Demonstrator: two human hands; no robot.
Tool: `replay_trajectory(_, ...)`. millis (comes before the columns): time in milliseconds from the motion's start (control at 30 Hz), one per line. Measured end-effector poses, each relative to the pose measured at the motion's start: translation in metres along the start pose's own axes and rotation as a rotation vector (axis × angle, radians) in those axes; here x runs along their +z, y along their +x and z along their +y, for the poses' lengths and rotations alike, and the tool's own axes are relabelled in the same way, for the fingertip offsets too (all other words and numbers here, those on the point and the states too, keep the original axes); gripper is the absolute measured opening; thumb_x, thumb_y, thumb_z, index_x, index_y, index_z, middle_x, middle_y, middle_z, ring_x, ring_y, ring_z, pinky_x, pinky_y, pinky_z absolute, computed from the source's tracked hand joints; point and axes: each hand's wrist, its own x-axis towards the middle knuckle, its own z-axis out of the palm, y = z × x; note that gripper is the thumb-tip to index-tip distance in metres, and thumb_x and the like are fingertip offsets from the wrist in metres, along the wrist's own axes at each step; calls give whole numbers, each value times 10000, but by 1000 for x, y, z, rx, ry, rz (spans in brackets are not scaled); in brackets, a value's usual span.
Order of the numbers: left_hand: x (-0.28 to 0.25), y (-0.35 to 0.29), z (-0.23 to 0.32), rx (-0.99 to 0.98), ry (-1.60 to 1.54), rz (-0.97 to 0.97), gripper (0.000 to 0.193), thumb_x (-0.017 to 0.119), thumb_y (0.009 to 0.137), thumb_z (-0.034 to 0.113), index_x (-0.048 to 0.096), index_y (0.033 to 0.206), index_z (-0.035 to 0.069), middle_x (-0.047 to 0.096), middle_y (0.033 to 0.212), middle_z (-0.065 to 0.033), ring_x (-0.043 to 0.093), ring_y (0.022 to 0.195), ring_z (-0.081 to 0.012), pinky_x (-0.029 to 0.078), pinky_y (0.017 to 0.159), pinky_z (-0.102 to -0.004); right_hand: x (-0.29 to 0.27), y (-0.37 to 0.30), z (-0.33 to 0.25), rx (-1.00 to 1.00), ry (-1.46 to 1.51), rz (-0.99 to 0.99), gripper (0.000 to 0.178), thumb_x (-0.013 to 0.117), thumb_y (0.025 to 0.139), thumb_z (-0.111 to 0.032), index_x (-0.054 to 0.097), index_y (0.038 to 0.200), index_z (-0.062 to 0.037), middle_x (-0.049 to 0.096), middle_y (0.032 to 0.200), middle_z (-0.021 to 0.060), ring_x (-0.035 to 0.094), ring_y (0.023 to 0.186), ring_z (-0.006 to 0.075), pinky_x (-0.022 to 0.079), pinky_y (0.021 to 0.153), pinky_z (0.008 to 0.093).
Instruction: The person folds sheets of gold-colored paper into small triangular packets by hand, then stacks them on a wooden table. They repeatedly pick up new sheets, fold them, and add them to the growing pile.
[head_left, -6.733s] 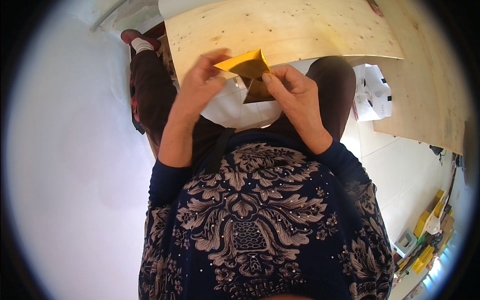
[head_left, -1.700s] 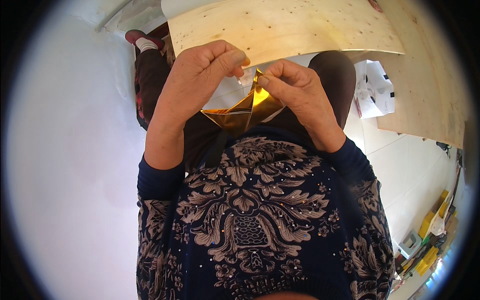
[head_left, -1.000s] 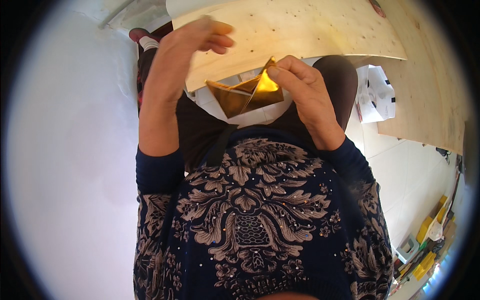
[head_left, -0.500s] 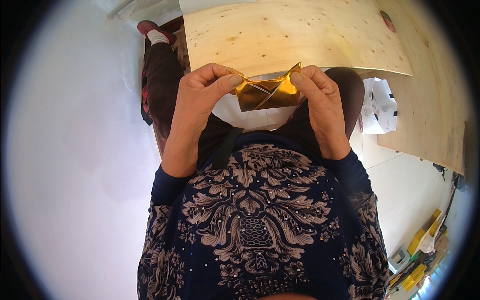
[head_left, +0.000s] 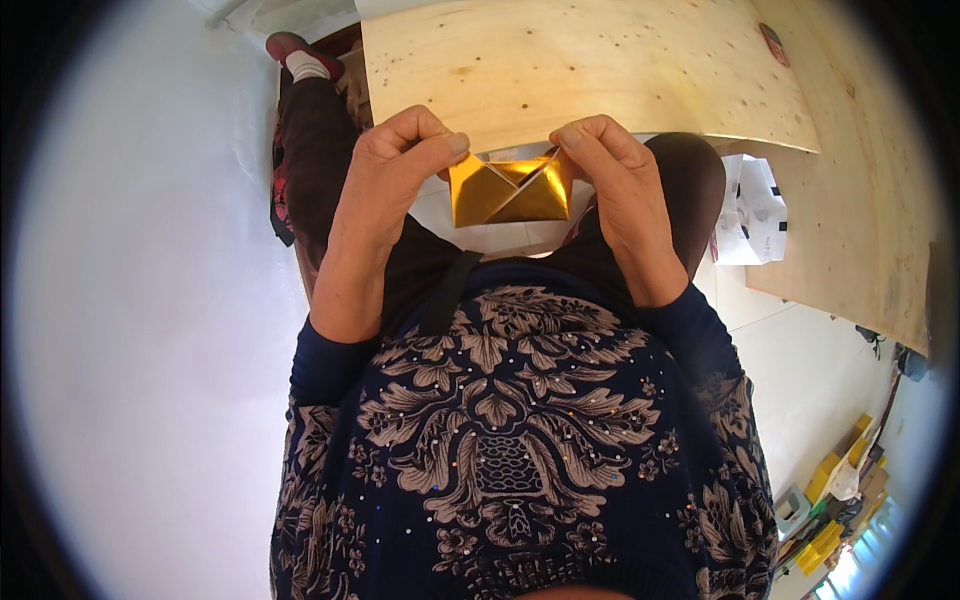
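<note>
A piece of folded gold foil paper hangs between my hands, above my lap and just short of the table's near edge. Its front shows diagonal overlapping flaps with pale edges. My left hand pinches the upper left corner between thumb and fingers. At the upper right corner, my right hand grips the paper the same way. The fingers behind the foil are partly hidden.
The pale wooden table lies beyond my hands and extends along the right. A white bag stands beside my right knee, under the table's edge. A small dark red object rests at the far right. Yellow items sit at the lower right.
Both hands have shifted slightly left with the foil paper. Its front has turned to catch more light, and the upper right corner no longer sticks up above my right fingers.
</note>
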Motion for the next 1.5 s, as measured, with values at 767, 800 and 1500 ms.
replay_trajectory(767,-47,47,-109,294,1342,-28,623,590,854,369,423,1349,29,371,1435,-131,292,1358,-278,168,1130,-440,44,144,104,-365,-1062,283,130,642,810,-136,676,923,-83,640,900,103,624,752,239,495,658,336)
replay_trajectory(800,-48,46,-109,303,1334,-26,627,609,839,370,440,1335,25,385,1423,-131,304,1349,-276,178,1127,-445,40,144,100,-432,-1044,338,131,637,810,-129,676,928,-90,634,933,104,621,778,245,494,663,343)
replay_trajectory(1500,-50,42,-100,301,1308,1,592,620,821,319,469,1309,21,406,1411,-135,343,1331,-276,187,1125,-458,49,114,96,-618,-1434,-152,553,589,860,-338,475,1301,-26,398,1398,187,330,1330,338,213,1106,481)
